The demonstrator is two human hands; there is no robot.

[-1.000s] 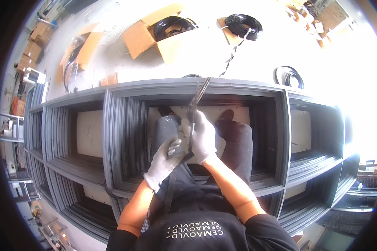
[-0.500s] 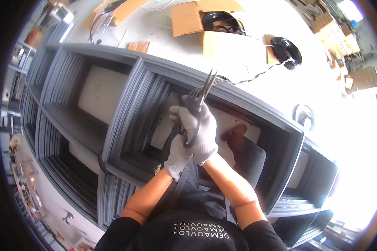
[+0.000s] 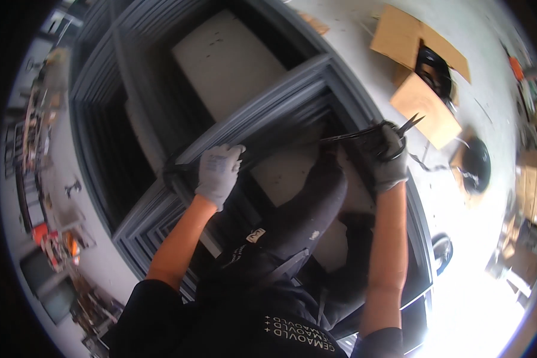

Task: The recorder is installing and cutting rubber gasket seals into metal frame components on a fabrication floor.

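Observation:
My right hand (image 3: 391,158), in a grey-white glove, is closed around dark-handled scissors (image 3: 410,123), their blades pointing outward past the frame edge. A black strap (image 3: 349,138) also lies in that grip and stretches leftward across the opening of the stacked grey frames (image 3: 256,110). My left hand (image 3: 216,174), gloved too, is a fist over the frames' crossbar. The strap blurs toward this fist and seems to end in it. Beside the fist, a dark band (image 3: 172,173) wraps the corner of the stack. My legs stand inside the frame opening.
An open cardboard box (image 3: 426,110) with black coils sits on the floor at upper right. Near it lies another black coil (image 3: 476,166), a twisted strand trailing from it toward the frames. Cluttered shelves and tools (image 3: 59,244) line the left.
My hands, together over the opening before, are now wide apart: left by the crossbar, right at the outer frame edge with the scissors. My view has turned, and the strap is stretched out.

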